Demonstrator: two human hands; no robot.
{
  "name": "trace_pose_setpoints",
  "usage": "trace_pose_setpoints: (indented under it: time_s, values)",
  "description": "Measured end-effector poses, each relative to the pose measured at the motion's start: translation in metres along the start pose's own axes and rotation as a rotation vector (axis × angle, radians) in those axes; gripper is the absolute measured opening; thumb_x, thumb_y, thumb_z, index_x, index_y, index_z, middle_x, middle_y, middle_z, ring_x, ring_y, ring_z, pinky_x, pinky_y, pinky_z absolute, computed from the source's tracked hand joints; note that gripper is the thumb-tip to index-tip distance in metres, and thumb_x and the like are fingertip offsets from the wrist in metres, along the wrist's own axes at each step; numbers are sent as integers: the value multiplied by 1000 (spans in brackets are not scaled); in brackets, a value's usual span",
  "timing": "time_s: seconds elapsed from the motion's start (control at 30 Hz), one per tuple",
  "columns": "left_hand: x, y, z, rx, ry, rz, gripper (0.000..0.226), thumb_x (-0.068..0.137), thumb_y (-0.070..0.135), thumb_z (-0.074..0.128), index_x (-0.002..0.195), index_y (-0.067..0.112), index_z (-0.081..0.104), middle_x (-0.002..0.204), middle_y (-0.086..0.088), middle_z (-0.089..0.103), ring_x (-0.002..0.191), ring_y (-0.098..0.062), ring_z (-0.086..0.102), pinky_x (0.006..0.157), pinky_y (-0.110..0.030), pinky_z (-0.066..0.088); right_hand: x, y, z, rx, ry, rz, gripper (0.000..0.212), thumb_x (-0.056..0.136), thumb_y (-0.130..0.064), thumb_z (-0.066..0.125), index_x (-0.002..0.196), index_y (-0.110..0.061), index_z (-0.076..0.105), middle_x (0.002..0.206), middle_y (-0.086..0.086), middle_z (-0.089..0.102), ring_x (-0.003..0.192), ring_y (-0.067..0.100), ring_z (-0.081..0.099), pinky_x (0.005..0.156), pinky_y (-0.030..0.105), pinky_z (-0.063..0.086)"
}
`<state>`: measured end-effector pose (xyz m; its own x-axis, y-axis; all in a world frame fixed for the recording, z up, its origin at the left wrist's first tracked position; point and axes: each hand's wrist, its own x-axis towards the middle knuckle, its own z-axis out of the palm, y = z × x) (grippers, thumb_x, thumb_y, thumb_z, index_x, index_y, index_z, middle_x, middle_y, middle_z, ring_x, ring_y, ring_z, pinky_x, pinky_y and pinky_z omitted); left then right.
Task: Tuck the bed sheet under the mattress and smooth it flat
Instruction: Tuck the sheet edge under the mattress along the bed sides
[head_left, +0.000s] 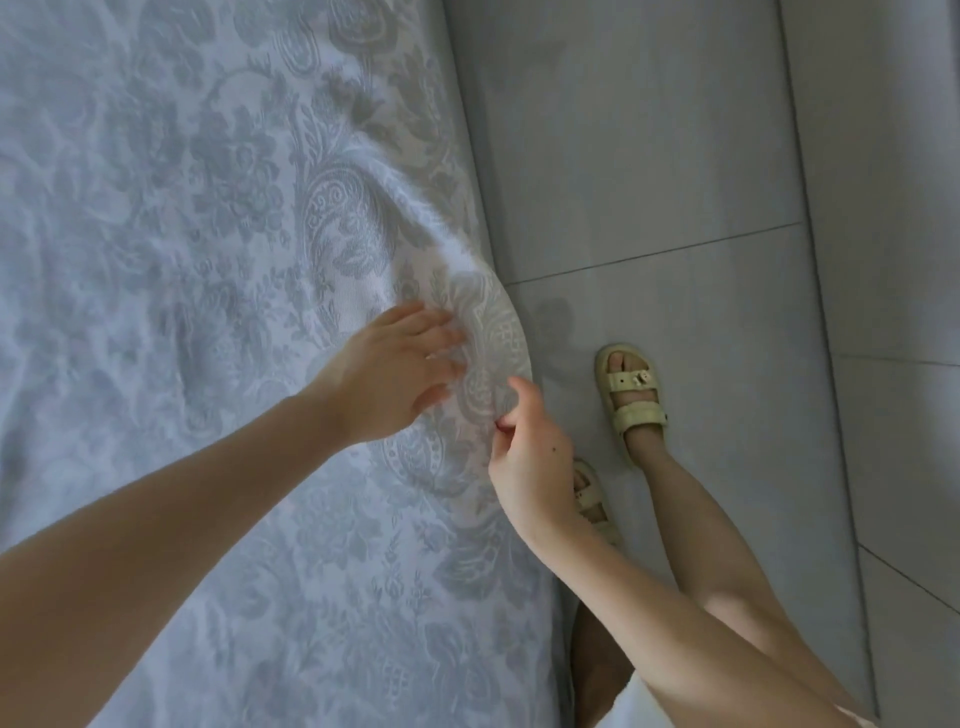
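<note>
A pale blue-grey bed sheet (182, 260) with a floral damask pattern covers the bed and fills the left of the view. At the bed's right edge a fold of the sheet (493, 332) bulges out over the side. My left hand (389, 374) lies on the sheet just left of that bulge, fingers straight and spread. My right hand (524, 452) pinches the edge of the bulging fold between thumb and curled fingers. The mattress itself is hidden under the sheet.
Grey tiled floor (675, 156) runs along the right side of the bed. My feet in cream sandals (631, 395) stand on it close to the bed's edge.
</note>
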<state>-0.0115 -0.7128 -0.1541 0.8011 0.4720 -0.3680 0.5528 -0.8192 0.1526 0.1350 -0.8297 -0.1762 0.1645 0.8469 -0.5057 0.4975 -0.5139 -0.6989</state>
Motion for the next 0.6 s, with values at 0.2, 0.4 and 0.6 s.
trace_pose_setpoints:
  time_s: [0.2,0.4,0.6]
  values:
    - [-22,18,5,-26,-26,43,22,87,32,59,106,28,71,129,-3,60,124,-27,53,107,-47,37,-14,7,-7,-202,-2,-178,36,73,9,62,108,3,52,68,6,57,58,20,53,47,24,33]
    - [-34,28,-7,-96,141,-65,32,90,29,44,94,17,74,109,-2,70,104,-23,65,96,-38,45,-10,20,-8,-141,-117,-245,15,77,7,53,89,-2,52,61,2,48,53,18,44,45,23,29]
    - [29,-13,-36,-1,266,-207,36,91,22,39,98,6,71,103,-9,70,98,-30,64,90,-43,47,33,9,-36,258,-7,155,17,94,-18,48,99,-14,63,80,-10,60,83,13,60,73,27,48]
